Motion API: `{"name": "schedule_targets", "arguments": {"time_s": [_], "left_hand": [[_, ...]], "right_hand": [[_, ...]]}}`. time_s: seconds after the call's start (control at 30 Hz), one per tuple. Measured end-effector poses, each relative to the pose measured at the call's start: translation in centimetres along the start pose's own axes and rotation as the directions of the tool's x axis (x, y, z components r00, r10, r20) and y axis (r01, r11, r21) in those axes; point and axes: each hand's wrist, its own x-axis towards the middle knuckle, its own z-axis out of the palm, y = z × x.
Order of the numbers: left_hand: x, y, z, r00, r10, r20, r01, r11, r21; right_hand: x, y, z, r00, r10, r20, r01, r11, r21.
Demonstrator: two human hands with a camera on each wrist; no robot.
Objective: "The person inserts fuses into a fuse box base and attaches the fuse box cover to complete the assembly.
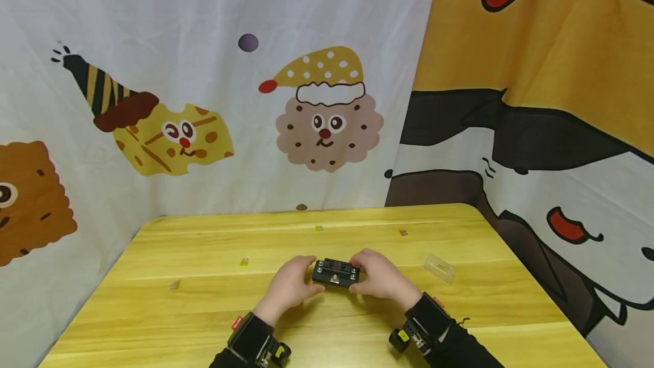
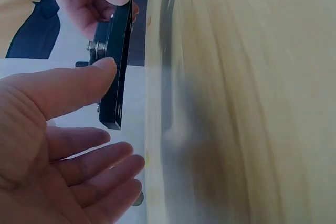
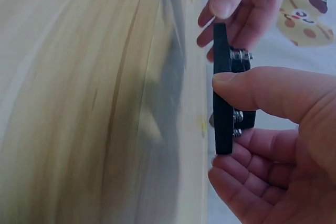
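A black terminal block [image 1: 335, 272] with metal screw posts on its top face is held low over the middle of the table, tilted slightly in the head view. My right hand [image 1: 380, 277] grips its right end, thumb [image 3: 233, 85] on the near edge and fingers curled behind. At the opposite end is my left hand [image 1: 292, 284], its fingers loosely spread. In the left wrist view its thumb [image 2: 100, 80] overlaps the block, while the right wrist view shows a small gap between that thumb and the block's end.
On the wooden table [image 1: 153, 322], a clear plastic box [image 1: 439, 268] lies to the right of the right hand. Several small yellowish and brownish pieces are scattered about, among them a yellow piece [image 1: 244, 262] to the left. Printed cloth [image 1: 204, 4] hangs behind the table.
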Motion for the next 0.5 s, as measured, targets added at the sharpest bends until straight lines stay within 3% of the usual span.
{"name": "schedule_targets", "arguments": {"time_s": [0.5], "left_hand": [[0.0,-0.1,-0.5,0.998,0.014,0.065,-0.015,1.0,0.016]], "right_hand": [[0.2,0.2,1.4,0.994,-0.038,0.104,0.037,0.999,0.015]]}}
